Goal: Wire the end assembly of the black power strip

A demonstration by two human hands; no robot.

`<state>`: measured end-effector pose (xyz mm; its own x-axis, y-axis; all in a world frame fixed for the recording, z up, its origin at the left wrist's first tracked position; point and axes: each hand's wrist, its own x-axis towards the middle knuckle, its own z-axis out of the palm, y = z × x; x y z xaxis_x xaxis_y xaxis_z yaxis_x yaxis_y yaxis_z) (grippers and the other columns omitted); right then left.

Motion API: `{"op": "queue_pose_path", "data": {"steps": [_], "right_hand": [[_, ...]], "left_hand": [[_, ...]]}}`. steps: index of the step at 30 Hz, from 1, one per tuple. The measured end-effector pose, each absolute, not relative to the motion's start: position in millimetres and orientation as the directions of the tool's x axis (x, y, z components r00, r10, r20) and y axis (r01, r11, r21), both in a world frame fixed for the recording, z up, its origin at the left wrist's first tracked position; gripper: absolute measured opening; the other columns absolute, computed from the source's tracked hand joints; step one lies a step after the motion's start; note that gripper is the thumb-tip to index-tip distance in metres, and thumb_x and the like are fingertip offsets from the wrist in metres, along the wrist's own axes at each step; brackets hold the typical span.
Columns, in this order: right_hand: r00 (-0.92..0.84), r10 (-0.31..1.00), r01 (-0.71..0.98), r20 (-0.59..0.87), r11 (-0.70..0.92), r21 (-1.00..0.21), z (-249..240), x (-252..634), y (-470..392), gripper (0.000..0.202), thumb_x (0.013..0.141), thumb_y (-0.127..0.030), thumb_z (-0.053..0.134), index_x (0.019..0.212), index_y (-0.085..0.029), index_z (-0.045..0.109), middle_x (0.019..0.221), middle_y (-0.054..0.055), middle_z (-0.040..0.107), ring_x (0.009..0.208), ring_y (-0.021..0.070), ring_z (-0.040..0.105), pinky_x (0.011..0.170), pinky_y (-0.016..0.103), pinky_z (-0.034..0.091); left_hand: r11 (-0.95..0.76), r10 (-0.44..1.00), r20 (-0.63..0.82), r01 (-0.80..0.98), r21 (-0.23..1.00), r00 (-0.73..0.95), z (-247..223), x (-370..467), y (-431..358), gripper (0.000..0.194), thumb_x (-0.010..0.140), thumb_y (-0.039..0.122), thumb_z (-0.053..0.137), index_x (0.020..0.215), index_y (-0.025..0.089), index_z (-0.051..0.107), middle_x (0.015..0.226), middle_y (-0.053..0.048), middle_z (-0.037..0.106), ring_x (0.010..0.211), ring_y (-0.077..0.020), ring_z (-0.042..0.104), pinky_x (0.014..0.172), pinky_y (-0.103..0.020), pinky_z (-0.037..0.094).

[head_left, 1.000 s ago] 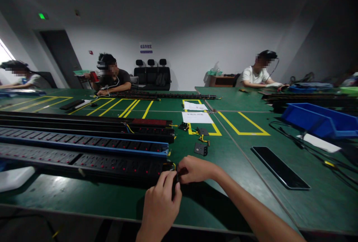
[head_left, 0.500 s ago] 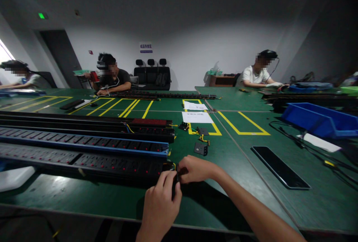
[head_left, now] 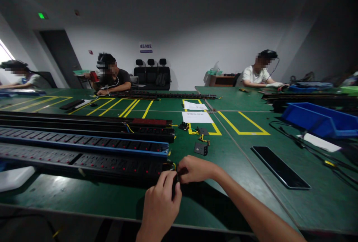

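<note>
My left hand [head_left: 162, 199] and my right hand [head_left: 194, 169] meet at the right end of the nearest black socket strip [head_left: 112, 163]. Both are closed on a small black end cap [head_left: 175, 185], mostly hidden by the fingers. A short yellow wire shows at the strip's open end, just beside the right fingertips. Behind it lie a blue-edged socket strip [head_left: 97, 139] and further black strips [head_left: 84, 120]. Past my right hand, a black end plate [head_left: 200, 148] lies flat, with another black plate [head_left: 203, 131] and yellow-green wires behind it.
A phone [head_left: 280, 167] lies right of my forearm. Further right are a blue bin [head_left: 321, 119], black cables and white paper. Two paper sheets [head_left: 197, 117] lie mid-table. A white object [head_left: 16, 178] sits at the left. Three people sit across the table.
</note>
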<state>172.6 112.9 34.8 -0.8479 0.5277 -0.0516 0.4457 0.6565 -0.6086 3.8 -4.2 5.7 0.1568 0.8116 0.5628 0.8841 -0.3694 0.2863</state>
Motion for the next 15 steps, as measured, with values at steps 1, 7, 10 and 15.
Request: {"op": "queue_pose_path", "data": {"steps": [1,7,10,15], "right_hand": [[-0.847,0.529,0.449,-0.056,0.656,-0.607,34.7,172.4,112.8,0.013,0.076,-0.022,0.065,0.075,-0.012,0.072,0.058,-0.004,0.055,0.053,0.0071,0.045,0.050,0.019,0.029],[-0.849,0.526,0.452,-0.060,0.663,-0.597,36.5,171.5,112.0,0.011,0.076,-0.020,0.065,0.075,-0.012,0.073,0.059,-0.004,0.057,0.053,0.0075,0.045,0.051,0.019,0.030],[-0.850,0.524,0.443,-0.050,0.662,-0.604,37.0,171.6,111.8,0.011,0.075,-0.020,0.065,0.074,-0.012,0.072,0.059,-0.004,0.057,0.053,0.0073,0.045,0.051,0.019,0.030],[-0.852,0.521,0.439,-0.048,0.663,-0.606,36.1,171.7,112.0,0.011,0.075,-0.020,0.065,0.074,-0.012,0.073,0.060,-0.003,0.058,0.053,0.0072,0.045,0.051,0.019,0.031]], "left_hand": [[-0.370,0.812,0.563,0.883,0.288,0.156,5.7,3.8,-3.9,0.024,0.093,0.024,0.047,0.113,0.022,0.060,0.107,-0.006,0.070,0.075,-0.0183,0.071,0.060,-0.028,0.057],[-0.376,0.811,0.565,0.877,0.300,0.155,3.6,3.2,-3.3,0.024,0.094,0.025,0.046,0.114,0.023,0.059,0.107,-0.005,0.070,0.076,-0.0181,0.071,0.061,-0.028,0.057],[-0.374,0.812,0.563,0.878,0.299,0.154,2.6,3.3,-3.3,0.024,0.094,0.025,0.047,0.114,0.023,0.060,0.107,-0.006,0.070,0.075,-0.0178,0.071,0.060,-0.027,0.057],[-0.368,0.811,0.563,0.884,0.287,0.155,2.0,3.3,-2.7,0.024,0.094,0.026,0.047,0.114,0.023,0.060,0.107,-0.005,0.070,0.075,-0.0180,0.071,0.060,-0.028,0.057]]}}
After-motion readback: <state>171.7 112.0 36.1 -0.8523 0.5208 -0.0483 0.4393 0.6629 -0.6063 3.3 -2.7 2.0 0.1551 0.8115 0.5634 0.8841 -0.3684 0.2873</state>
